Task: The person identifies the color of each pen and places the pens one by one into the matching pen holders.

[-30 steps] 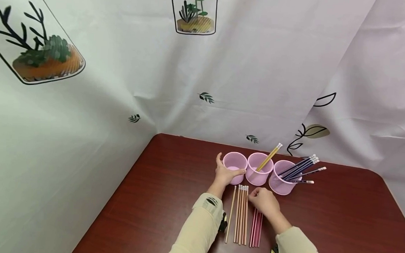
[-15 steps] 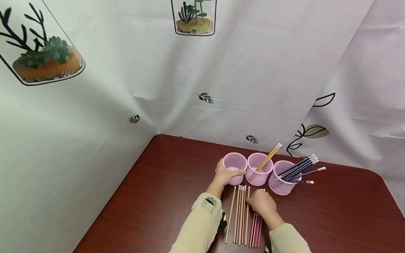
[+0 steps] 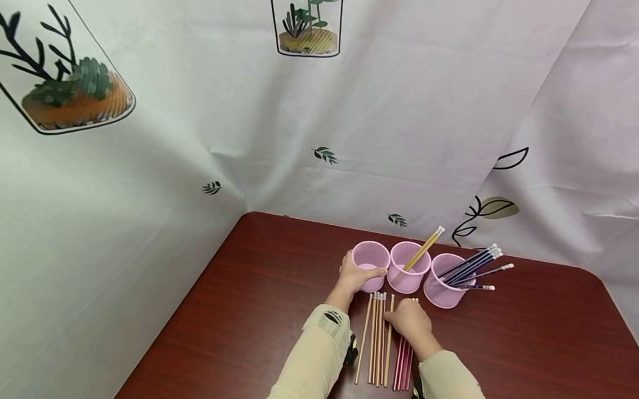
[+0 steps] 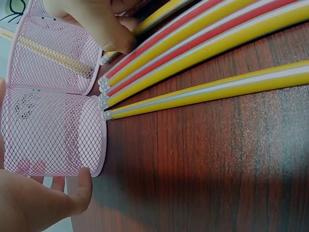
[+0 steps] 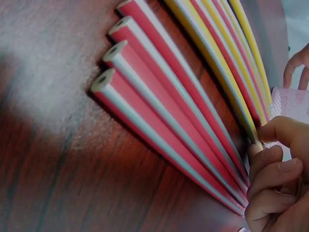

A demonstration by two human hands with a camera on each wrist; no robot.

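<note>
My left hand [image 3: 353,278] grips the leftmost pink mesh pencil cup [image 3: 370,253], thumb across its front and fingers along its left side. Nothing stands in that cup. My right hand [image 3: 412,321] pinches a yellow-striped pencil [image 3: 389,351] near its eraser end; the right wrist view shows curled fingers [image 5: 270,175] there. The pencil lies just right of a close row of yellow and red striped pencils [image 3: 376,345]. One more yellow pencil [image 4: 193,96] lies apart at the left. Under the right hand is a group of red-pink pencils [image 5: 159,96], their upper parts partly hidden.
A middle mesh cup [image 3: 404,282] holds yellow pencils [image 3: 423,250]. The right cup [image 3: 438,294] holds several dark blue pencils [image 3: 474,266] leaning right. All stand on a dark red wooden table [image 3: 272,292], with a printed white cloth [image 3: 409,108] behind.
The raised finger of my left hand has come down against the cup. My right hand has moved slightly left; a yellow pencil now lies separate from the row, which has shifted left.
</note>
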